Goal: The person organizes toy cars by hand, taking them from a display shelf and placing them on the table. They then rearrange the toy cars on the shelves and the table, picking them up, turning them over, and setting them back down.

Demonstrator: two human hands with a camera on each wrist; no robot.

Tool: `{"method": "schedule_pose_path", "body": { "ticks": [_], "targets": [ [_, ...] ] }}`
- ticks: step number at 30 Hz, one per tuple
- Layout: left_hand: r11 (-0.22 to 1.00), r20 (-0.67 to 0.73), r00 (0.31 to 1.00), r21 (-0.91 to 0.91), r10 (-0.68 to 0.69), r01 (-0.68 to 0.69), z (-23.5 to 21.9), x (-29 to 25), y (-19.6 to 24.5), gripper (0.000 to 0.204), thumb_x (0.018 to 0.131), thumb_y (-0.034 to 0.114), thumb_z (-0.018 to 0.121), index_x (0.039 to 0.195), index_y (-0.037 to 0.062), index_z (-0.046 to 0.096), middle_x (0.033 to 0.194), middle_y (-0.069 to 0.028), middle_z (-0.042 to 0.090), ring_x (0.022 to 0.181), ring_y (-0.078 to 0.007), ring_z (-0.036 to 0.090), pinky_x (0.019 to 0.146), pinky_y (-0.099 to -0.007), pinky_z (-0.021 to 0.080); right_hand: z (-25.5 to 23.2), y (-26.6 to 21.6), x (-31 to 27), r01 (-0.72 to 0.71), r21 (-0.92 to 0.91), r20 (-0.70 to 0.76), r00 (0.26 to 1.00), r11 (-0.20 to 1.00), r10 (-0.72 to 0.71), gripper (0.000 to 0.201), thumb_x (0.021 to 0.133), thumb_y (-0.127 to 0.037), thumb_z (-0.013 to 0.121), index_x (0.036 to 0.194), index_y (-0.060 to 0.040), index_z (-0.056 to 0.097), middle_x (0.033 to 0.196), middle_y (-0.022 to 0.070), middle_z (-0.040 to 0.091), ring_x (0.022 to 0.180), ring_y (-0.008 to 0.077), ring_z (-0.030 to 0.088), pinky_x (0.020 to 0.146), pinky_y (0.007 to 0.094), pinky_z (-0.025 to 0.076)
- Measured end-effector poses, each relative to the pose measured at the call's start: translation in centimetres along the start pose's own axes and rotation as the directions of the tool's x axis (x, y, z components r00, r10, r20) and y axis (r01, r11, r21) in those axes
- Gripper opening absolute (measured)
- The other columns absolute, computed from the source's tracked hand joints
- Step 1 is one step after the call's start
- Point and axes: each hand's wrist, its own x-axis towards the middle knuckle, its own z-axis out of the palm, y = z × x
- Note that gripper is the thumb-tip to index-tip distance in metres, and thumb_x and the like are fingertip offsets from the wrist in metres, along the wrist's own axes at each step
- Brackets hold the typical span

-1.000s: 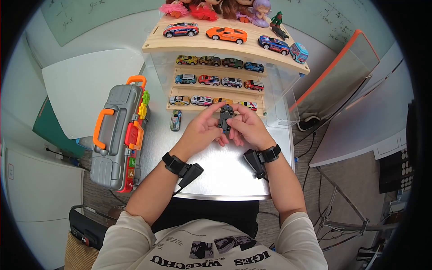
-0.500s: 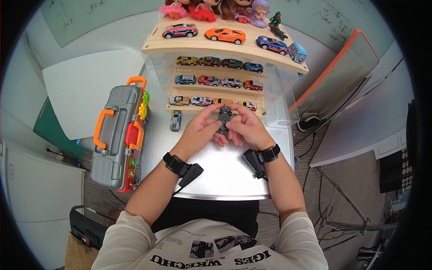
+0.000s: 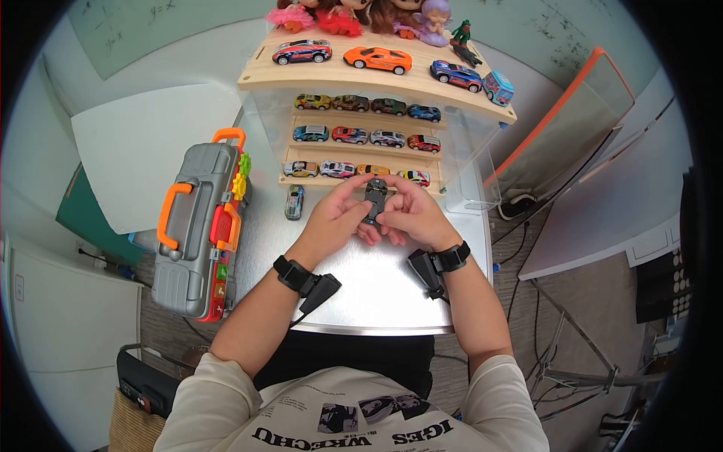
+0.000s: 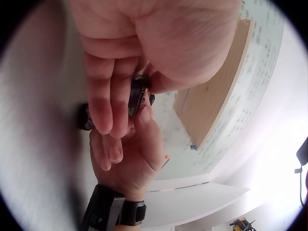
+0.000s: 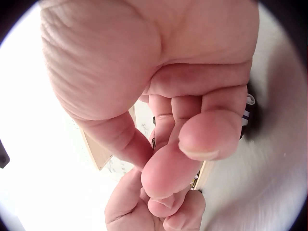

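Note:
A small toy car [image 3: 376,197] is held between both hands over the table, its dark underside turned up toward the head camera. My left hand [image 3: 337,218] grips it from the left, thumb on the underside. From the other side my right hand [image 3: 418,217] pinches it, with its thumb near the car's lower end. The index fingers meet around the car's far end. In the left wrist view the car [image 4: 137,96] shows as a dark, shiny body between the fingers. The right hand's own fingers hide most of it in the right wrist view.
Behind the hands stands a display case with wooden shelves [image 3: 361,154] of toy cars. More cars and several dolls [image 3: 339,19] are on its top board [image 3: 263,71]. A green toy car [image 3: 294,202] sits left of the hands, beside a grey toolbox [image 3: 197,233] with orange handles.
The left thumb has slid up along the car's underside, while the right thumb has moved down toward its near end. The car has shifted slightly left. Both arms stay in place.

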Motion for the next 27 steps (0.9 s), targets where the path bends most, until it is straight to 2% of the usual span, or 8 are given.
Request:
{"method": "schedule_pose_path", "body": {
  "ticks": [5,8,10,17,21,23,27],
  "targets": [
    [0.999,0.035,0.998,0.014,0.047,-0.048,0.04,-0.02,-0.32,0.062,0.104,-0.001,0.048,0.161,0.0116,0.03,0.099,-0.017,0.069,0.081,-0.0266,0.074,0.072,-0.0365,0.062,-0.61,0.05,0.26,-0.068,0.085,0.006,0.998,0.994,0.068,0.063,0.093,0.002,0.067,0.149,-0.001,0.04,0.073,0.0051,0.067,0.051,0.0122,0.061,0.043,0.0241,0.044],
    [0.999,0.044,0.998,-0.006,0.039,-0.039,-0.09,0.07,-0.58,0.063,0.103,-0.002,0.048,0.162,0.0113,0.029,0.101,-0.0173,0.068,0.082,-0.0267,0.074,0.072,-0.0372,0.062,-0.47,0.06,0.02,-0.004,0.034,0.028,1.0,0.999,0.003,0.06,0.094,0.001,0.066,0.148,-0.0006,0.041,0.074,0.0054,0.068,0.052,0.0124,0.062,0.043,0.0241,0.045],
    [1.0,0.018,1.0,0.026,-0.008,0.007,-0.17,0.15,-0.38,0.066,0.102,-0.005,0.047,0.163,0.0118,0.028,0.102,-0.0174,0.068,0.083,-0.0269,0.074,0.073,-0.0376,0.062,-0.41,0.18,0.06,-0.008,0.017,0.022,1.0,1.0,0.008,0.058,0.095,0.0,0.065,0.148,-0.0003,0.041,0.074,0.0055,0.068,0.052,0.0125,0.062,0.043,0.0241,0.045],
    [1.0,0.04,0.999,0.004,0.03,-0.03,-0.04,0.02,-0.46,0.062,0.104,-0.002,0.045,0.162,0.0118,0.028,0.101,-0.0179,0.068,0.081,-0.0273,0.074,0.072,-0.0381,0.062,-0.73,0.08,0.31,-0.074,0.069,0.011,0.997,0.995,0.073,0.061,0.093,0.001,0.068,0.148,0.0004,0.041,0.074,0.0054,0.067,0.052,0.0121,0.061,0.044,0.0241,0.045],
    [0.999,0.016,1.0,0.039,-0.011,0.01,-0.03,0.09,-0.41,0.065,0.102,-0.004,0.046,0.163,0.0119,0.028,0.102,-0.0177,0.067,0.083,-0.027,0.074,0.073,-0.0376,0.062,-0.46,0.08,0.05,-0.042,0.045,0.016,0.999,0.998,0.042,0.059,0.094,0.001,0.068,0.147,0.0008,0.042,0.074,0.0055,0.067,0.052,0.0123,0.061,0.044,0.0242,0.045],
    [0.998,0.015,1.0,0.056,-0.024,0.023,-0.12,0.09,-0.42,0.067,0.102,-0.005,0.047,0.163,0.0121,0.027,0.103,-0.0177,0.067,0.084,-0.0267,0.074,0.073,-0.0373,0.062,-0.39,0.09,0.04,-0.02,-0.028,0.015,1.0,0.999,0.02,0.06,0.093,0.001,0.068,0.147,0.0014,0.042,0.074,0.0056,0.067,0.053,0.0124,0.061,0.044,0.0243,0.045],
    [0.999,0.045,0.999,0.05,0.017,-0.019,-0.29,0.08,-0.62,0.069,0.101,-0.006,0.046,0.164,0.0126,0.025,0.104,-0.0176,0.067,0.085,-0.0262,0.074,0.075,-0.0362,0.062,-0.36,-0.1,0.12,-0.04,0.02,0.018,0.999,0.999,0.04,0.061,0.093,0.002,0.068,0.148,0.0019,0.041,0.075,0.0057,0.067,0.053,0.0127,0.061,0.044,0.0243,0.046]
  ]
}}
